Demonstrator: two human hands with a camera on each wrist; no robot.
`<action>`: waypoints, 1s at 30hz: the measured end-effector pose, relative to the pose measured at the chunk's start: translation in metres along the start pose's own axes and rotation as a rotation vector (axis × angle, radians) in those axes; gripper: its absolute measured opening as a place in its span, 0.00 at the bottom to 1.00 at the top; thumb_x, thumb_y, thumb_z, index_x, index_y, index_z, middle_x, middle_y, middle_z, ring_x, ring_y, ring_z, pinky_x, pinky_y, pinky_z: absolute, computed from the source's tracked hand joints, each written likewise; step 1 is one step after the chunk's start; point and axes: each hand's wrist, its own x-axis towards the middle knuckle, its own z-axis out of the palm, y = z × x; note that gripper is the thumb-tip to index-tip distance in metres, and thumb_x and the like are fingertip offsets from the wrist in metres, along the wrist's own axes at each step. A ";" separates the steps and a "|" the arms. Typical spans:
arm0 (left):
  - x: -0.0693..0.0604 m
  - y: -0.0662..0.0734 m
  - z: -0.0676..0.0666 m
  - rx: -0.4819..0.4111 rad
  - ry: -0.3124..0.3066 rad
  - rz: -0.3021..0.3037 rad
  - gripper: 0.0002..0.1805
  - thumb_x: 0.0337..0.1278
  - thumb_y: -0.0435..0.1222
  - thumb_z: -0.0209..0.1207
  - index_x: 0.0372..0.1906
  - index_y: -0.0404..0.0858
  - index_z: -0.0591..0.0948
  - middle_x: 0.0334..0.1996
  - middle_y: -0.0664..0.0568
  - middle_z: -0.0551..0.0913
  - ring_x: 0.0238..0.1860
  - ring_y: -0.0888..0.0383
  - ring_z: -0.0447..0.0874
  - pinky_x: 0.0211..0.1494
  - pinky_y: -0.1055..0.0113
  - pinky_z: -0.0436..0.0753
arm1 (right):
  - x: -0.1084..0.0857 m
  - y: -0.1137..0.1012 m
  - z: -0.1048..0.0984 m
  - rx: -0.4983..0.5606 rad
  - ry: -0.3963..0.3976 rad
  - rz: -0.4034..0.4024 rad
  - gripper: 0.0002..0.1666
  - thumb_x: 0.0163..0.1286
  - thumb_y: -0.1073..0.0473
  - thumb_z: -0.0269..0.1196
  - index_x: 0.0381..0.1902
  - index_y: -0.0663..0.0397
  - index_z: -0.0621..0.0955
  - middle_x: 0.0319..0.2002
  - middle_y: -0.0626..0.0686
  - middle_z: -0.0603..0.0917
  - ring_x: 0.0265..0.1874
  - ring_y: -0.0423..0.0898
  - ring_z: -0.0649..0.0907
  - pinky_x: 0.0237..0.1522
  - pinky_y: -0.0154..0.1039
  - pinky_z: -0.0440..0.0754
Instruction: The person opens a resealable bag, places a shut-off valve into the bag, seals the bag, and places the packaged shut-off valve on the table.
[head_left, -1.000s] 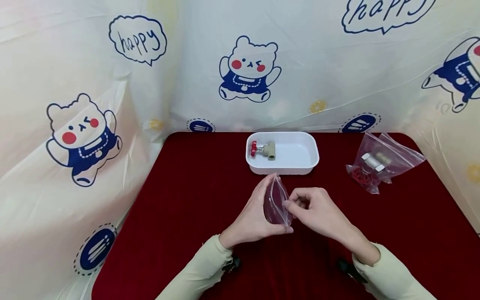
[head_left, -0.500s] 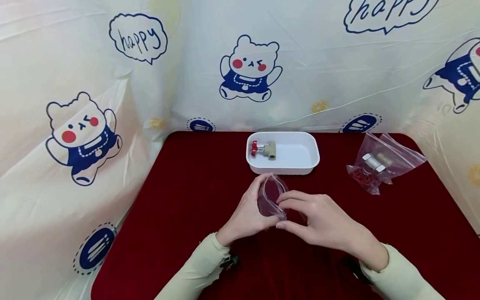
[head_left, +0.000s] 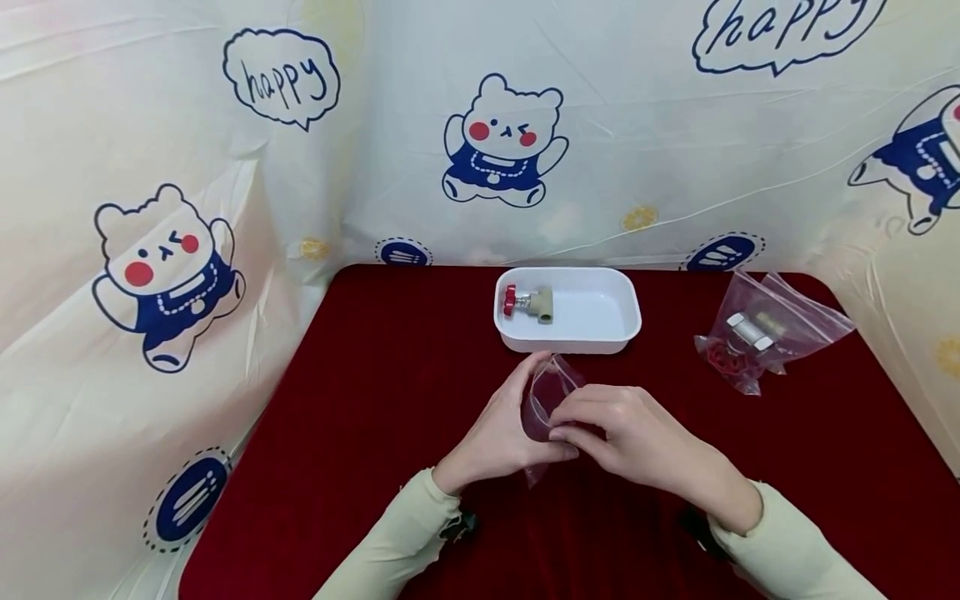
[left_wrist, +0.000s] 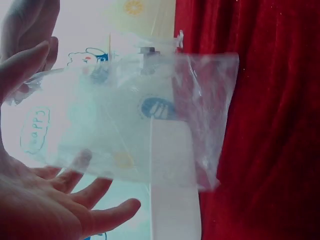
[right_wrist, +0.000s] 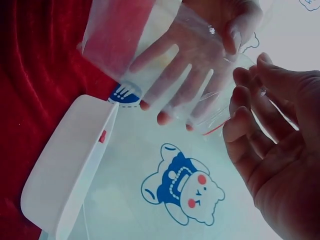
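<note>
A clear zip bag (head_left: pixel 542 404) is held upright over the table with its mouth spread. My left hand (head_left: pixel 491 442) holds it from the left, thumb at the near side; in the left wrist view the fingers (left_wrist: pixel 112 215) stretch out behind the plastic. The thumb and fingertips of my right hand (head_left: pixel 637 433) pinch the right edge of the bag's mouth. Nothing shows inside the bag (left_wrist: pixel 125 110) in the left wrist view. Just beyond the hands stands a white tray (head_left: pixel 600 308). In its left half lies a valve (head_left: pixel 536 305) with a red handwheel.
At the right of the red-covered table (head_left: pixel 375 375) lies another clear zip bag (head_left: pixel 806 321), holding metal fittings (head_left: pixel 750 332) and red parts (head_left: pixel 726 358). A printed curtain (head_left: pixel 375 125) hangs behind and along both sides of the table.
My right hand let its fingers spread at the bag's mouth, then drew them together on its right edge. The bag has turned slightly, and its lower corner now shows below my left hand.
</note>
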 end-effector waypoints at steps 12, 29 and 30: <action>0.002 0.000 -0.005 0.024 -0.012 -0.014 0.62 0.45 0.45 0.83 0.82 0.51 0.56 0.68 0.56 0.71 0.64 0.48 0.77 0.64 0.58 0.80 | 0.002 0.007 0.000 -0.022 -0.049 0.014 0.12 0.63 0.64 0.77 0.38 0.42 0.87 0.37 0.39 0.86 0.35 0.34 0.83 0.38 0.36 0.86; 0.002 -0.007 -0.010 0.016 0.112 -0.079 0.54 0.42 0.43 0.82 0.76 0.42 0.65 0.63 0.53 0.75 0.64 0.51 0.76 0.63 0.55 0.80 | 0.026 0.047 -0.021 0.160 0.134 0.289 0.05 0.68 0.65 0.74 0.36 0.47 0.90 0.31 0.40 0.87 0.27 0.40 0.82 0.28 0.34 0.80; 0.002 -0.007 -0.010 0.015 0.116 -0.087 0.55 0.42 0.43 0.82 0.76 0.43 0.64 0.64 0.54 0.74 0.64 0.52 0.75 0.63 0.55 0.80 | 0.029 0.055 -0.024 0.155 0.136 0.365 0.04 0.70 0.63 0.73 0.36 0.48 0.90 0.30 0.41 0.86 0.26 0.41 0.81 0.27 0.34 0.78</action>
